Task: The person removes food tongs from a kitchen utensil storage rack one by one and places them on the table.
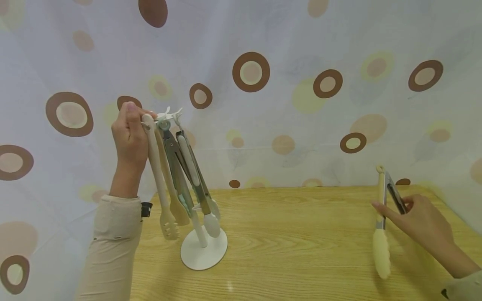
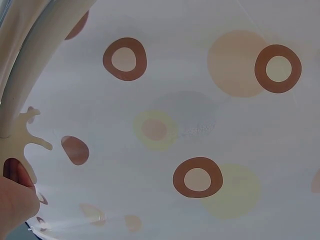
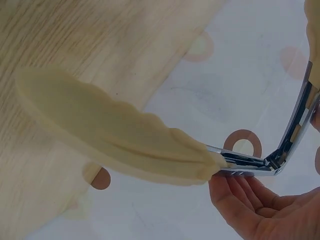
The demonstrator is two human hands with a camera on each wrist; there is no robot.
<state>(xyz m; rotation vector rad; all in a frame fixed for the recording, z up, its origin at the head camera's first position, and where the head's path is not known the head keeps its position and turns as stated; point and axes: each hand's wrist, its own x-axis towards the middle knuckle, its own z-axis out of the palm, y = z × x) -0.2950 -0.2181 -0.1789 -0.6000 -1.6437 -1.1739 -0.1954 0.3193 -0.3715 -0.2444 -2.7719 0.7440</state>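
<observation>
At the left of the head view, a white utensil stand (image 1: pixel 202 234) with a round base carries several hanging utensils. My left hand (image 1: pixel 129 133) grips its hooked top; in the left wrist view, fingers curl at the white hooks (image 2: pixel 15 145). A pale slotted utensil (image 1: pixel 165 217), a tan utensil (image 1: pixel 178 209) and metal tongs with a white tip (image 1: pixel 212 225) hang there. On the right, my right hand (image 1: pixel 429 221) holds cream-tipped tongs (image 1: pixel 382 253) by their metal arms. Their arms are spread apart, and one scalloped tip (image 3: pixel 115 130) fills much of the right wrist view.
A light wood table (image 1: pixel 286 238) lies beneath both hands. Behind it and along the left hangs a white sheet (image 1: pixel 293 42) with brown, yellow and peach circles.
</observation>
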